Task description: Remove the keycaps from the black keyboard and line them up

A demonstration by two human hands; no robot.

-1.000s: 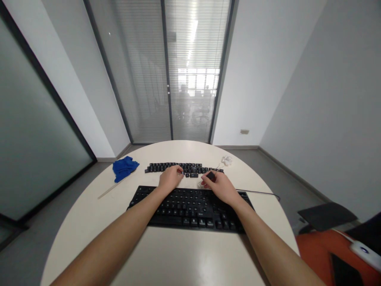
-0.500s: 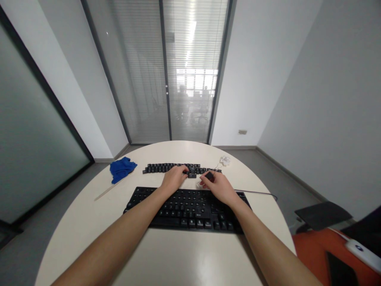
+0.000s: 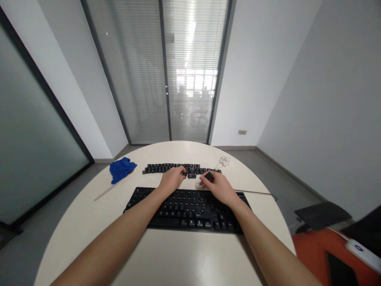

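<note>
A black keyboard (image 3: 184, 216) lies across the table in front of me, with many of its keycaps off and bare key stems showing. Loose black keycaps (image 3: 160, 168) stand in rows beyond it. At the near edge of these rows, my left hand (image 3: 172, 178) is closed, thumb and fingertips around a small dark keycap partly hidden by them. My right hand (image 3: 218, 184) hovers over the keyboard's far edge, its fingers closed on a black keycap (image 3: 209, 176). Something whitish shows under those fingertips, too unclear to name. One wider keycap (image 3: 192, 176) sits between the hands.
A blue cloth (image 3: 121, 170) and a thin wooden stick (image 3: 104, 194) lie on the round table (image 3: 74, 230) at left. Crumpled white tissue (image 3: 224, 161) is at the back right. The keyboard cable (image 3: 258, 193) runs right. An orange chair (image 3: 312, 250) stands at the right.
My left hand has shifted slightly left and toward me, along the keycap rows. My right hand stays nearly still with its keycap.
</note>
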